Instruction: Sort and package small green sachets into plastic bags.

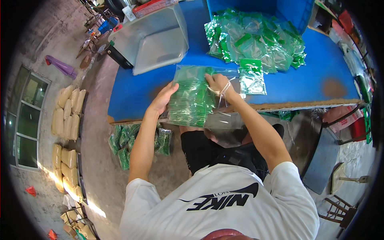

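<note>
A clear bag (196, 98) stuffed with green packets stands at the blue table's (132, 94) near edge, long axis upright; the left hand (163, 98) lies flat against its left side; the right hand (219, 84) grips its top right corner.
</note>
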{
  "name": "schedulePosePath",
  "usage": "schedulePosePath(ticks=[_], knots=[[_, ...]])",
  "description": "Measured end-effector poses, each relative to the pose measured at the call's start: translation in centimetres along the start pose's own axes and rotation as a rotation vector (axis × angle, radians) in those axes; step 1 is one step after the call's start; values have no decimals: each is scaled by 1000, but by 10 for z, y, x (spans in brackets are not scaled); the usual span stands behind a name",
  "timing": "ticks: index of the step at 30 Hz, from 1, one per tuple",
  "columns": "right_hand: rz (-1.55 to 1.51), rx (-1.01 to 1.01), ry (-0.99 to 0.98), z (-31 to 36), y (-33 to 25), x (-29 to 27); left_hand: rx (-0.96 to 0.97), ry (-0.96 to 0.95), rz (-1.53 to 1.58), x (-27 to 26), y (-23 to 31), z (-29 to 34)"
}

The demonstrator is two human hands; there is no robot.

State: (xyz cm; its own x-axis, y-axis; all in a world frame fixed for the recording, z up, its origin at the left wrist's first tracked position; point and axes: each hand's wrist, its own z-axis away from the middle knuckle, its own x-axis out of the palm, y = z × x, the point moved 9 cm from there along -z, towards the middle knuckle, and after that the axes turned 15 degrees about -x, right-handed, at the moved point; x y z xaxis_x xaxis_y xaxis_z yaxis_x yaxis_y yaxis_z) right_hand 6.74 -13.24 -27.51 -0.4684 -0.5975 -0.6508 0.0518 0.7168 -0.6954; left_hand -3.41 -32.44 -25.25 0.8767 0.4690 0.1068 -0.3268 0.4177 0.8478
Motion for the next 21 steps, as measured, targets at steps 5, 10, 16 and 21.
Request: schedulePosePath(ticks=[5, 10, 16, 21], knots=[[20, -47, 171, 3, -25, -4, 72, 27, -118, -20, -2, -2], [494, -454, -68, 49, -19, -8, 173, 90, -147, -23, 4, 12], [-703, 106, -301, 78, -47, 30, 95, 30, -216, -17, -6, 22], [-459, -10, 508, 53, -16, -10, 75, -81, -197, 5, -6, 26]])
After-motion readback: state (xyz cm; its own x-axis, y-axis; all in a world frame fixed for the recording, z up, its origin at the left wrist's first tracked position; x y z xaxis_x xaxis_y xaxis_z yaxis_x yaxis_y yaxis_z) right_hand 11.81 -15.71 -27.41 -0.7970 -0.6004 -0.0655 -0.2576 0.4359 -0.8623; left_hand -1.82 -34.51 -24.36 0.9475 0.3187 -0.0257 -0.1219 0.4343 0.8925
